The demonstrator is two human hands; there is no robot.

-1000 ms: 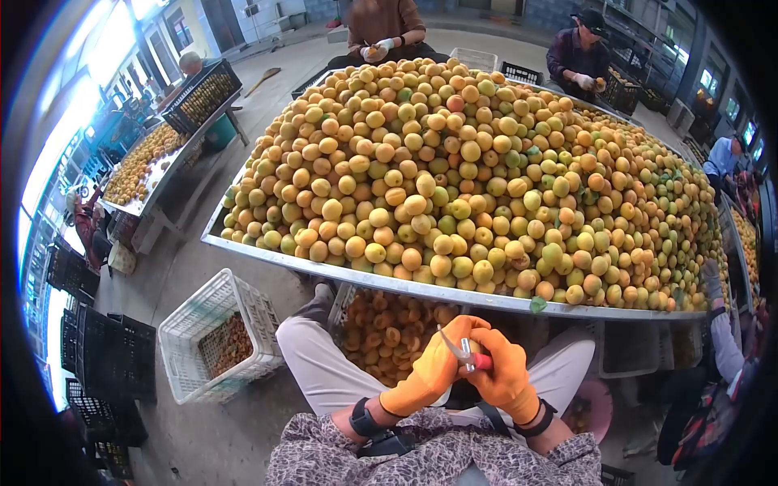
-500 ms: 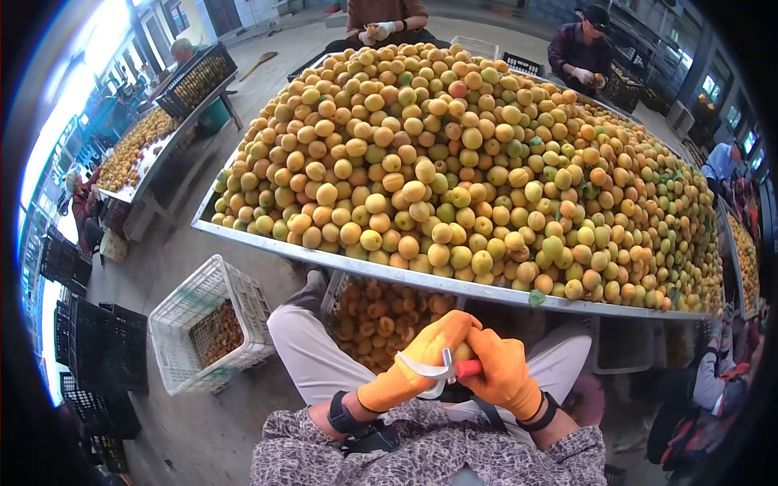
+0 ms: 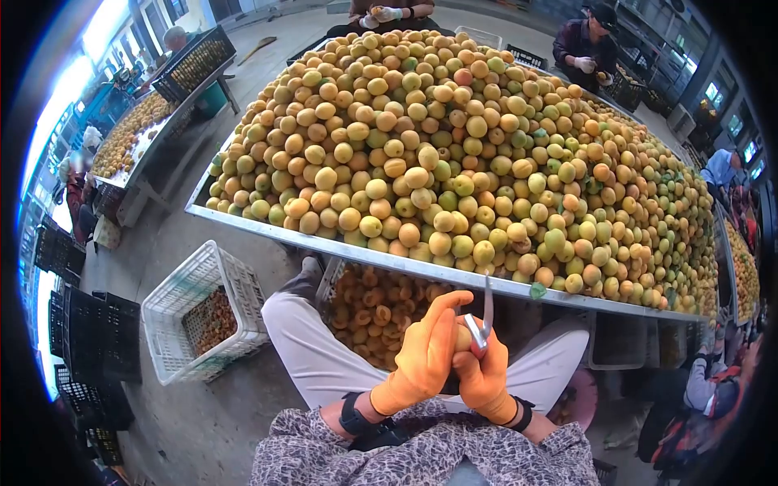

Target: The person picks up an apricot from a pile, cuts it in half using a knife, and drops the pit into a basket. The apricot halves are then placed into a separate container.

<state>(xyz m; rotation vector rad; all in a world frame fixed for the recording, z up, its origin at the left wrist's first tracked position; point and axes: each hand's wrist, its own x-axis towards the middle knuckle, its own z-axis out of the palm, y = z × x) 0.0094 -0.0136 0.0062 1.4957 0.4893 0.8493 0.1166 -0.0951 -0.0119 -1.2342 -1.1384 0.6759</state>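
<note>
My left hand (image 3: 423, 348), in an orange glove, is closed around an apricot (image 3: 463, 337), its index finger raised and bent over the top. Only a small part of that fruit shows between my hands. Close against it, my right hand (image 3: 485, 379), gloved the same way, grips a small red-handled knife (image 3: 489, 308) with the blade pointing up and away from me. Below the table edge, between my legs, a crate holds halved apricots (image 3: 377, 312). In front rises a large heap of whole apricots (image 3: 454, 154) on a metal-rimmed table (image 3: 356, 256).
A white plastic crate (image 3: 158, 312) with some pits or scraps in it stands on the floor to my left. Black crates (image 3: 97, 336) are stacked farther left. Co-workers sit across the table, one in a dark cap (image 3: 600, 16). A pink basin (image 3: 585, 397) is by my right leg.
The knife has swung from pointing left across my left wrist to pointing up and away. My left index finger has lifted. The view has shifted slightly.
</note>
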